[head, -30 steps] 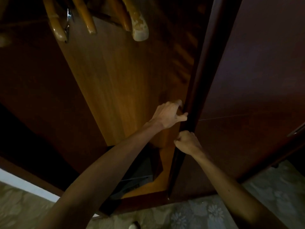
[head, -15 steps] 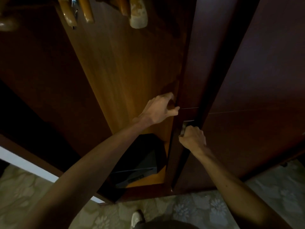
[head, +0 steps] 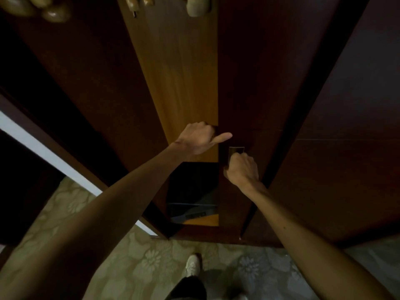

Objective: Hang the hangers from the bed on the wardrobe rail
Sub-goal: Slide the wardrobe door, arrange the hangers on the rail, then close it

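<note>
The left hand [head: 200,138] is curling its fingers round the wardrobe door [head: 249,83] edge, thumb straight; the right hand [head: 243,169] is gripping the metal handle [head: 236,150]. Hangers [head: 198,6] are hanging at the wardrobe's top edge. Better to be sliding evenly, keeping fingers out of the gap

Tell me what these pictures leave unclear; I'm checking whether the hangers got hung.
- Wardrobe rail: out of the head view, above the top edge.
- Hangers: only their lower ends show; the hooks are cut off by the top edge.
- Left hand: its fingertips are hidden behind the door edge.
- Handle: mostly covered by the right hand.
- Dark box low inside: too dim to identify.
</note>
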{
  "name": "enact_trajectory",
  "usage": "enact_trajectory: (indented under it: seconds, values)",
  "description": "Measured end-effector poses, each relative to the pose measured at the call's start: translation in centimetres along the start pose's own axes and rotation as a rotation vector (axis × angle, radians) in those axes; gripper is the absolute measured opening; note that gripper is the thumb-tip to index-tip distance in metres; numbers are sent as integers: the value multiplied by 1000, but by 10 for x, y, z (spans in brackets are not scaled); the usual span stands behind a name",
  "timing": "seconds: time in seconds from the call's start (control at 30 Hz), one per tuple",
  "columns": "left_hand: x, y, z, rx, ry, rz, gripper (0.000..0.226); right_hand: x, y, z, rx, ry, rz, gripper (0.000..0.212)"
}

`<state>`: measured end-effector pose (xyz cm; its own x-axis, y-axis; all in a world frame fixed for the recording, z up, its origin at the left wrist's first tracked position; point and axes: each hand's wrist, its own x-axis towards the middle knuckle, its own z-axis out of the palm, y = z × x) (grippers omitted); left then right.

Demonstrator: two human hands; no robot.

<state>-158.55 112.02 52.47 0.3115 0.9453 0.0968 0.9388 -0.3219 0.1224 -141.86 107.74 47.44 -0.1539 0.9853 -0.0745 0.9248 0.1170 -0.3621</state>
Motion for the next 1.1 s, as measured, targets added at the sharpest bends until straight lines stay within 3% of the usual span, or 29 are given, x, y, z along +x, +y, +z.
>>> enact_trajectory:
  seconds: [0.23,0.43,0.77,0.93,1.1]
  values:
    - [-21,-34,-6,-92,-35,-37,67,-2,-37,15,-14,-41,-38,13]
    - [-39,-65,-12,-100,-47,-31,84,0,-74,15,34,-100,3,15]
    - [-72,-122,-32,-39,-59,-45,74,1,-142,33,56,-129,43,22]
    - [-93,-158,-35,-58,-51,-82,98,2,-180,51,56,-118,40,22]
    - [-120,-188,-42,-74,-36,-182,85,1,-216,73,39,-109,15,23]
